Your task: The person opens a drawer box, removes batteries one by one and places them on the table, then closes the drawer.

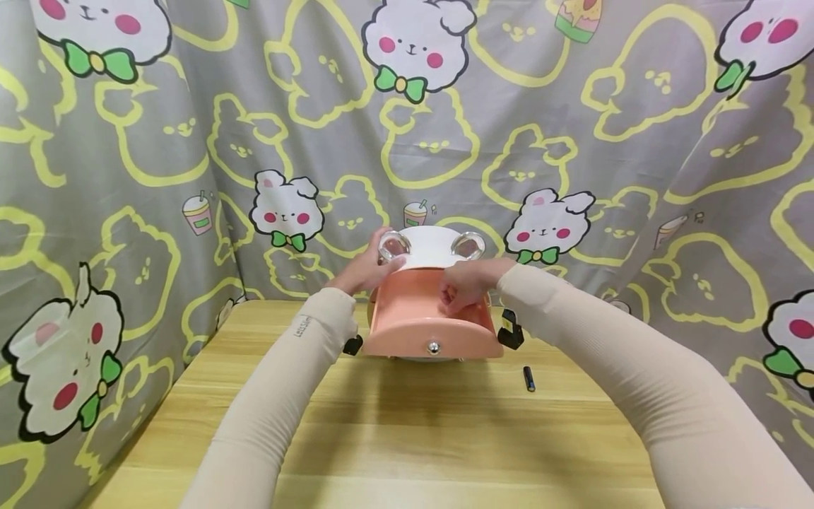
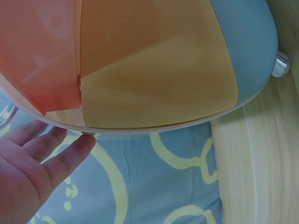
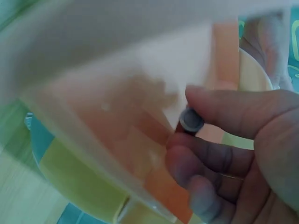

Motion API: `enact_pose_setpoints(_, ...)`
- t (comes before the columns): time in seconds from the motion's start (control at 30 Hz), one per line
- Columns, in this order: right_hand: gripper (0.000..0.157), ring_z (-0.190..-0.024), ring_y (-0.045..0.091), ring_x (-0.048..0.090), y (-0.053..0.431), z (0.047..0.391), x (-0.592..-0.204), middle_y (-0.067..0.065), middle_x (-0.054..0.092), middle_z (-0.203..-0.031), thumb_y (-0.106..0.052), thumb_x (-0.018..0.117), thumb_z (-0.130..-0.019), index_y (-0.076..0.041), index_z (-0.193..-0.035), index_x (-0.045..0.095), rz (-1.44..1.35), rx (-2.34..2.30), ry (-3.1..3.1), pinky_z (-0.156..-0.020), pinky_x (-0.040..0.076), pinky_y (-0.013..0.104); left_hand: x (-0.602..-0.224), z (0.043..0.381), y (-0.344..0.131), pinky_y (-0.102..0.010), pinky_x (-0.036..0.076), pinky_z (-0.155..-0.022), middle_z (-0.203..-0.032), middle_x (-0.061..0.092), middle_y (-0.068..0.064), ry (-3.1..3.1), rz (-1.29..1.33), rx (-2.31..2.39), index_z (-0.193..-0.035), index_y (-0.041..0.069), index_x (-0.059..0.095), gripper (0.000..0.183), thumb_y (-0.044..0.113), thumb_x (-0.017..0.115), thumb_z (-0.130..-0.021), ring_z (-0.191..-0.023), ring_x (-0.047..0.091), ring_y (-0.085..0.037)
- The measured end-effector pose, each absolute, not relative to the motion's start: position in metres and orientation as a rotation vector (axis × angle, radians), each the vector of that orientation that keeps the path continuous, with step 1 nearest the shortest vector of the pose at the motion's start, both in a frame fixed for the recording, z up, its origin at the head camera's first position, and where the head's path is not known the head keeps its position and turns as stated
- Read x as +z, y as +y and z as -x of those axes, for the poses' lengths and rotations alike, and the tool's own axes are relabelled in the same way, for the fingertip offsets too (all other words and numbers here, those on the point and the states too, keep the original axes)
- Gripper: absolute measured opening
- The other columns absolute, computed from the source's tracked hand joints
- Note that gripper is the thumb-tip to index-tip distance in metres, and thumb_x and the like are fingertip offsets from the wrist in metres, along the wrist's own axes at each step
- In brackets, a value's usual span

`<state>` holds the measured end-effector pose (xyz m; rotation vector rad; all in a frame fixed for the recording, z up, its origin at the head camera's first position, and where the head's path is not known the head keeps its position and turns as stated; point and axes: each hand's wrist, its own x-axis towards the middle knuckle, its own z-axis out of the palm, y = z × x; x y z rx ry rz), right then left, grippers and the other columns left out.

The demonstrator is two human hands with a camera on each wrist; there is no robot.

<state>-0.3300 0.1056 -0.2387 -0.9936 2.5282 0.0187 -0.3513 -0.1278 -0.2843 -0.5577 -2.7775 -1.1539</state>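
Note:
A small bear-eared drawer box [image 1: 425, 244] stands on the table, its white top carrying two clear ears. Its pink drawer [image 1: 400, 338] with a round silver knob is pulled out toward me. My right hand [image 1: 467, 286] reaches over the drawer. In the right wrist view its thumb and fingers pinch a small battery [image 3: 191, 120], with the round metallic end showing. At the box's upper left, my left hand [image 1: 369, 265] rests beside the clear ear. Its fairly straight fingers [image 2: 70, 156] touch the box's edge in the left wrist view.
A second dark battery [image 1: 529, 379] lies on the wooden table [image 1: 407, 438], right of the drawer's front. Black wrist camera mounts [image 1: 510, 331] show on both sides of the drawer. A patterned grey curtain [image 1: 445, 155] hangs behind and along both sides.

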Motion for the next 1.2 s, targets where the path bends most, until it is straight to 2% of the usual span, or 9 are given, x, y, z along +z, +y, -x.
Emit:
enact_pose_setpoints(0.07, 0.009, -0.059, 0.011, 0.050, 0.106, 0.330, -0.240, -0.003, 0.051, -0.063, -0.016, 0.068, -0.089, -0.014, -0.080, 0.064, 1.021, 0.032, 2.555, -0.054, 0.040, 0.022, -0.284, 0.351, -0.128, -0.053, 0.041, -0.097, -0.127, 0.053, -0.027, -2.776, 0.561, -1.142, -0.152, 0.026, 0.006, 0.080, 0.048, 0.057, -0.094, -0.108, 0.056, -0.041)
enact_pose_setpoints(0.17, 0.003, -0.062, 0.012, 0.051, 0.108, 0.330, -0.243, -0.002, 0.050, -0.065, -0.011, 0.065, -0.086, -0.013, -0.088, 0.066, 1.034, 0.051, 2.589, -0.055, 0.039, 0.023, -0.284, 0.351, -0.128, -0.053, 0.042, -0.096, -0.125, 0.054, -0.027, -2.777, 0.563, -1.137, -0.152, 0.025, 0.007, 0.080, 0.049, 0.056, -0.094, -0.107, 0.057, -0.041)
enact_pose_setpoints(0.37, 0.023, -0.071, 0.016, 0.055, 0.112, 0.329, -0.247, 0.001, 0.059, -0.080, -0.015, 0.065, -0.084, -0.013, -0.107, 0.067, 1.024, 0.068, 2.621, -0.060, 0.043, 0.026, -0.285, 0.351, -0.129, -0.053, 0.041, -0.097, -0.125, 0.054, -0.027, -2.785, 0.547, -1.144, -0.152, 0.026, 0.007, 0.080, 0.050, 0.056, -0.094, -0.108, 0.057, -0.040)
enact_pose_setpoints(0.6, 0.026, -0.072, 0.017, 0.056, 0.119, 0.324, -0.247, 0.002, 0.058, -0.081, -0.017, 0.069, -0.085, -0.011, -0.110, 0.063, 1.025, -0.062, 2.650, -0.060, 0.045, 0.028, -0.284, 0.351, -0.127, -0.053, 0.041, -0.098, -0.128, 0.052, -0.026, -2.794, 0.531, -1.174, -0.152, 0.028, 0.006, 0.081, 0.050, 0.057, -0.093, -0.110, 0.055, -0.041)
enact_pose_setpoints(1.03, 0.036, -0.074, 0.020, 0.054, 0.133, 0.320, -0.248, 0.006, 0.054, -0.082, -0.007, 0.067, -0.084, -0.008, -0.116, 0.051, 1.009, -0.295, 2.695, -0.061, 0.046, 0.030, -0.282, 0.350, -0.126, -0.053, 0.041, -0.097, -0.126, 0.053, -0.027, -2.783, 0.533, -1.171, -0.152, 0.027, 0.007, 0.079, 0.047, 0.056, -0.094, -0.108, 0.056, -0.041)
enact_pose_setpoints(1.2, 0.026, -0.071, 0.019, 0.053, 0.138, 0.318, -0.250, 0.004, 0.053, -0.077, -0.008, 0.067, -0.085, -0.008, -0.107, 0.053, 1.117, -0.271, 2.729, -0.061, 0.044, 0.031, -0.282, 0.350, -0.126, -0.053, 0.040, -0.098, -0.129, 0.051, -0.027, -2.792, 0.520, -1.168, -0.152, 0.029, 0.006, 0.078, 0.049, 0.056, -0.094, -0.110, 0.055, -0.042)
